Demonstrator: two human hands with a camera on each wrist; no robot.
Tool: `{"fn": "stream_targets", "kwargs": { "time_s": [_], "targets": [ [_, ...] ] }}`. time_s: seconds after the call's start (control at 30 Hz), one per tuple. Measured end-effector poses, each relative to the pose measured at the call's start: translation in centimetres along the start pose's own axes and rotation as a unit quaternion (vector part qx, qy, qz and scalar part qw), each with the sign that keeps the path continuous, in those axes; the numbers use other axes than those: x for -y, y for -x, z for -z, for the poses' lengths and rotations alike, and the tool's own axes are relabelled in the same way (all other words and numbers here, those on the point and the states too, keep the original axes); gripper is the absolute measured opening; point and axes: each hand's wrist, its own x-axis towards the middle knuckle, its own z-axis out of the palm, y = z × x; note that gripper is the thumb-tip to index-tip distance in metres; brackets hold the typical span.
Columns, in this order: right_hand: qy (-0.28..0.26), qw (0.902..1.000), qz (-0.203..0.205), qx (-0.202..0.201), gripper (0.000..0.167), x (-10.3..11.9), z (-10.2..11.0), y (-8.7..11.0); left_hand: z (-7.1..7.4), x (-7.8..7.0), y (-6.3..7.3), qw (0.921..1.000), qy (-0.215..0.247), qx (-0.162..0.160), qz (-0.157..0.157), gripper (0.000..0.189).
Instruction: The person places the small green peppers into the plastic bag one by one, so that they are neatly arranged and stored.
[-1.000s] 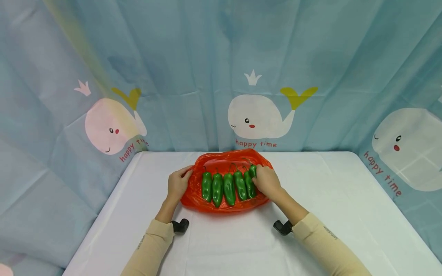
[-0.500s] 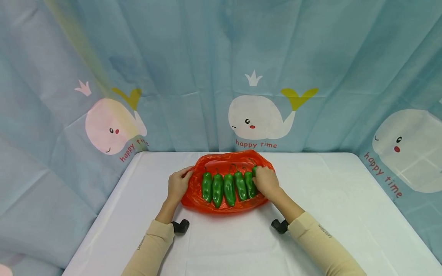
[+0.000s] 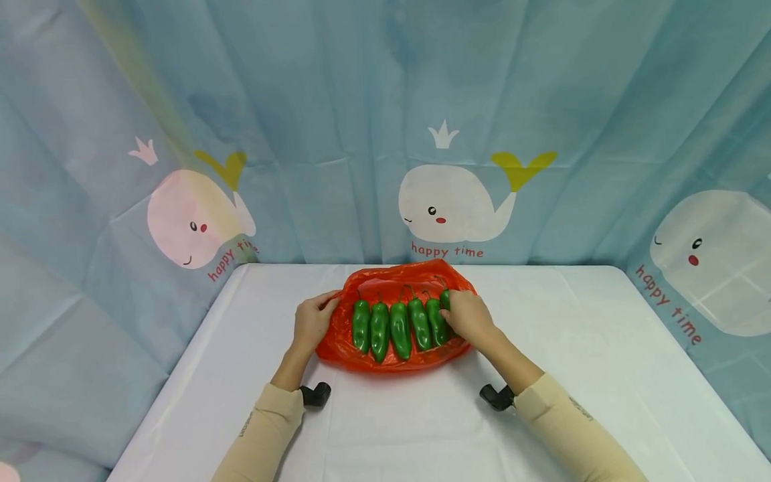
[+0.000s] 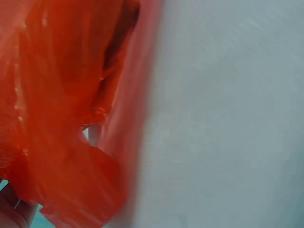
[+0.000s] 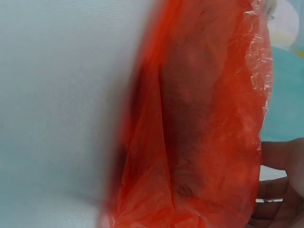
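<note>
A red plastic bag (image 3: 346, 358) lies spread out on the table, with a row of several green peppers (image 3: 399, 328) on it. My left hand (image 3: 311, 323) pinches the bag's left edge between thumb and fingers. At the right end of the row, my right hand (image 3: 472, 316) grips the last green pepper (image 3: 445, 298); only its upper part and stem show past the fingers. In the left wrist view, red film fills the left side, with a few fingertips (image 4: 16, 211) at the lower corner. Fingers (image 5: 273, 190) show beside the bag in the right wrist view.
The white-covered table (image 3: 409, 428) extends around the bag. Behind and at the sides hangs a blue curtain (image 3: 337, 134) with printed whales. A black wrist camera (image 3: 316, 395) sits at the left wrist, another black wrist camera (image 3: 497, 397) at the right.
My right hand has shifted slightly to the right with the last pepper, opening a little more view of the pepper beside it. The left hand stays almost still on the bag's edge.
</note>
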Motion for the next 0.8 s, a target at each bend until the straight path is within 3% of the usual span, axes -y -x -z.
{"fn": "stream_targets", "kwargs": {
  "time_s": [0.3,0.57,0.8],
  "targets": [
    [-0.066,0.9978,0.007,-0.011,0.038,-0.6,0.7,0.3,0.0,-0.2,0.0,1.0000,-0.004,0.003,0.002,0.026],
    [-0.103,0.9928,0.041,-0.045,0.035,-2.5,0.9,0.4,0.1,-0.3,0.1,0.9999,-0.012,0.006,0.007,0.027],
    [-0.115,0.9914,0.035,-0.052,0.038,-4.3,0.9,0.5,0.5,-0.4,0.1,0.9992,-0.026,0.024,0.018,0.030]
  ]
}}
